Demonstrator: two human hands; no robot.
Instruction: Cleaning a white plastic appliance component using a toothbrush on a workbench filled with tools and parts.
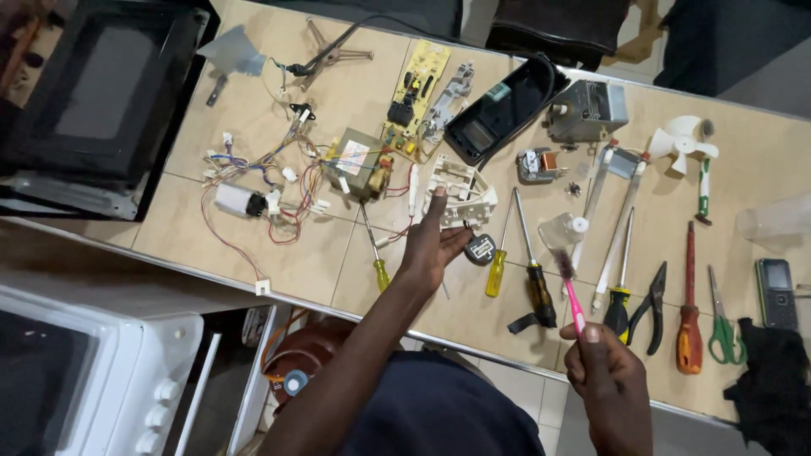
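While the left hand [431, 245] stretches forward with fingers open and flat, its fingertips touch a white plastic frame [456, 187] at the middle of the tan tiled tabletop [253, 110]. Just at 3 o'clock of that hand lies a small black round part [480, 249], beside the thumb. The right hand [604, 371], low at 5 o'clock, is closed around the handle of a pink toothbrush [571, 291], bristles pointing up toward 12 o'clock.

Between the two hands lie a yellow-handled screwdriver [498, 257] and a black-handled screwdriver [534, 270]. Another yellow screwdriver [376, 253] lies at 9 o'clock of the left hand, close to its wrist. At 3 o'clock of the toothbrush sit black pliers [652, 308], an orange-handled screwdriver [689, 312], green scissors [720, 317] and a mobile phone [775, 291].

Farther up, toward 12 o'clock, are a yellow circuit board [414, 97], a transformer [355, 160], a black control panel [503, 110], a grey metal box-shaped part [585, 110] and a white fan blade [680, 139]. A tangle of coloured wires [270, 181] spreads at 10 o'clock. A black oven casing [101, 93] fills the 11 o'clock corner, and a white oven [93, 380] stands at 8 o'clock, below the tabletop edge.
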